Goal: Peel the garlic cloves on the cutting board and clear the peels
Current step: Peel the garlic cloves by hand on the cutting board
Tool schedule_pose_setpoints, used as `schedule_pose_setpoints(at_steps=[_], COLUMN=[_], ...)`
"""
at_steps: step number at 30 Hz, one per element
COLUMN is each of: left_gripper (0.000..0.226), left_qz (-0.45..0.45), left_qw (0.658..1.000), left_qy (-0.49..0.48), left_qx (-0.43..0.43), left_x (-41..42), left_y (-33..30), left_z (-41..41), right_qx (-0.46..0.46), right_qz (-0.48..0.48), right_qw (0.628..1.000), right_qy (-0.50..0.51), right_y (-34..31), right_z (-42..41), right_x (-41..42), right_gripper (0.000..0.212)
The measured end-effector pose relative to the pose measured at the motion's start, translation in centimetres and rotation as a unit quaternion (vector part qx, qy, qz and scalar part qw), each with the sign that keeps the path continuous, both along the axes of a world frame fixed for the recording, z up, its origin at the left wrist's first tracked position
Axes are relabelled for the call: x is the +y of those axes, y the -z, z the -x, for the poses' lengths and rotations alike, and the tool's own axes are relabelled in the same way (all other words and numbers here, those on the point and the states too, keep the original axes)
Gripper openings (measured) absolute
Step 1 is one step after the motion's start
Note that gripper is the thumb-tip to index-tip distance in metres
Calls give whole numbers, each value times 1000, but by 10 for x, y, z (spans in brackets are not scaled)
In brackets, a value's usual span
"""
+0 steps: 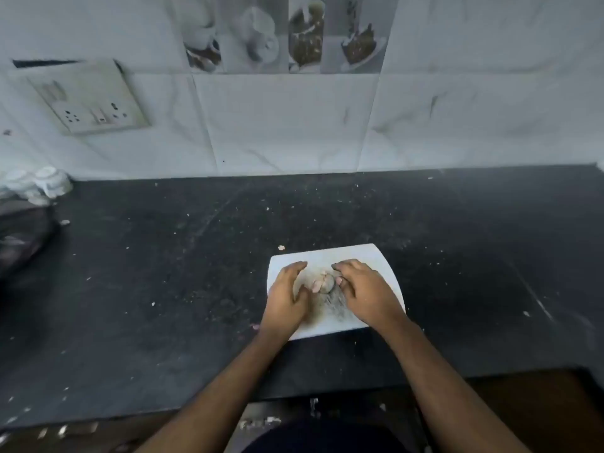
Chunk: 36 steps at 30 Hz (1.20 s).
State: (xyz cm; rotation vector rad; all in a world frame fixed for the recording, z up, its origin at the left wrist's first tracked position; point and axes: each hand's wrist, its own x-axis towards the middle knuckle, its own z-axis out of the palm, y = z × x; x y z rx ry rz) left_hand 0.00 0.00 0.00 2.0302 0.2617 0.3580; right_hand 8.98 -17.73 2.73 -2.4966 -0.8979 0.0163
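Note:
A small white cutting board (376, 256) lies on the black counter, stained brown in its middle. A little heap of pinkish garlic cloves and peels (322, 282) sits at the board's centre. My left hand (287, 299) rests on the board just left of the heap, fingers curved and apart, palm facing the heap. My right hand (362, 289) lies on the right side of the heap, fingers bent, its thumb tip touching the pile. Both hands cup the heap from either side; neither visibly holds a clove.
The black counter (163, 273) is speckled with small peel bits, one (281, 247) just off the board's far left corner. White objects (42, 184) and a dark bag (19, 243) sit at the far left. The tiled wall carries a socket plate (94, 103).

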Motion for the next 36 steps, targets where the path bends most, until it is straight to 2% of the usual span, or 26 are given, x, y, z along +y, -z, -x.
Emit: schedule_pose_setpoints(at_steps=[2, 4, 6, 9, 11, 13, 16, 18, 22, 26, 30, 31, 33, 35, 36], left_gripper=[51, 56, 56, 42, 27, 14, 3, 5, 20, 17, 20, 20, 16, 20, 34], left_qz=[41, 32, 16, 32, 109, 167, 182, 182, 115, 59, 159, 147, 62, -31, -73], left_qw=[998, 996, 995, 997, 990, 981, 977, 976, 978, 981, 952, 944, 942, 967, 979], left_qy=[-4, 21, 46, 22, -26, -59, -80, -93, -147, -143, -239, -275, -310, -232, -168], left_qx=[45, 82, 82, 72, 79, 76, 73, 77, 94, 122, 107, 105, 112, 100, 93], left_x=[2, -2, -8, -9, -5, -3, -3, -5, -10, -18, -35, -38, -40, -41, -42], left_y=[9, 12, 16, 18, 20, 20, 20, 20, 16, 14, 11, 10, 8, 7, 8], left_z=[-8, -11, -18, -26, -30, -31, -33, -33, -38, -45, -47, -44, -37, -32, -32], right_qx=[28, 72, 115, 163, 192, 191, 175, 190, 202, 195, 152, 151, 147, 163, 177], right_qz=[-20, -27, -57, -139, -182, -196, -203, -197, -170, -140, -150, -163, -187, -216, -230], right_qw=[999, 997, 992, 977, 964, 961, 963, 962, 963, 964, 968, 965, 961, 955, 951], right_qy=[9, 15, -5, -5, 25, 37, 22, 9, -47, -113, -133, -137, -142, -124, -108], right_y=[10, 19, 29, 44, 51, 54, 58, 61, 58, 47, 50, 53, 56, 58, 59], right_z=[-3, 3, 6, 5, 2, 1, 1, -2, -23, -43, -44, -43, -44, -47, -48], right_x=[3, 6, 8, 8, 7, 6, 4, 2, -8, -10, -7, -9, -13, -14, -14], right_gripper=[41, 45, 48, 45, 40, 39, 39, 39, 37, 42, 32, 31, 31, 33, 35])
